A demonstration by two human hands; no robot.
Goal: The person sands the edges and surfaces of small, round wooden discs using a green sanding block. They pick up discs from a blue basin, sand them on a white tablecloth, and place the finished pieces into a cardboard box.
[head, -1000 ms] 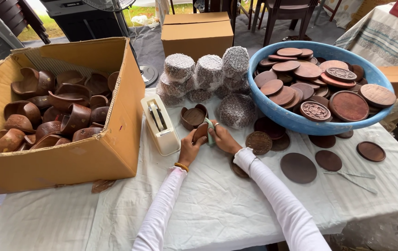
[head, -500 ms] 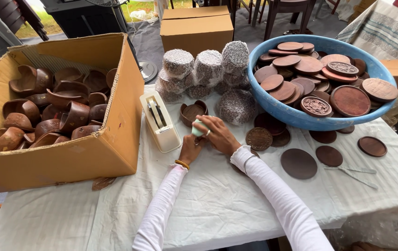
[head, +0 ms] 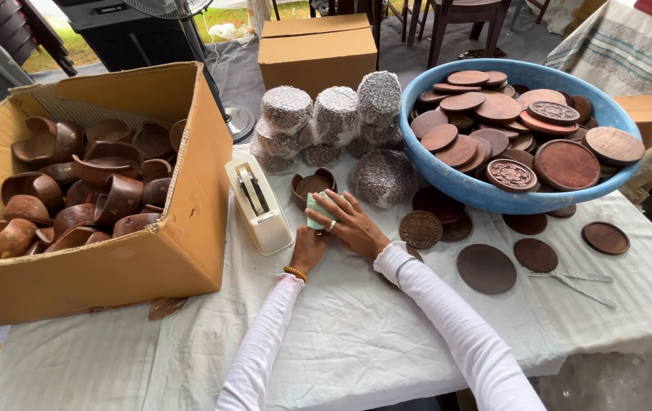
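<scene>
Because the white-clothed table (head: pixel 356 335) is crowded, the likeliest trouble is a sleeve or elbow knocking something over: the big cardboard box (head: pixel 151 259) of brown wooden bowls sits close on the left, and the blue basin (head: pixel 493 194) heaped with round wooden lids overhangs loose discs on the right. Behind stand net-wrapped bundles (head: pixel 333 122), which could topple if nudged. A tape dispenser (head: pixel 257 202) lies just beside the hands. Both hands are together on a small pale green piece (head: pixel 315 207), the right hand (head: pixel 349 224) pressing over it, the left hand (head: pixel 309 247) beneath; it could slip or crease. Farther off are another box, a fan and chairs on the grey floor.
</scene>
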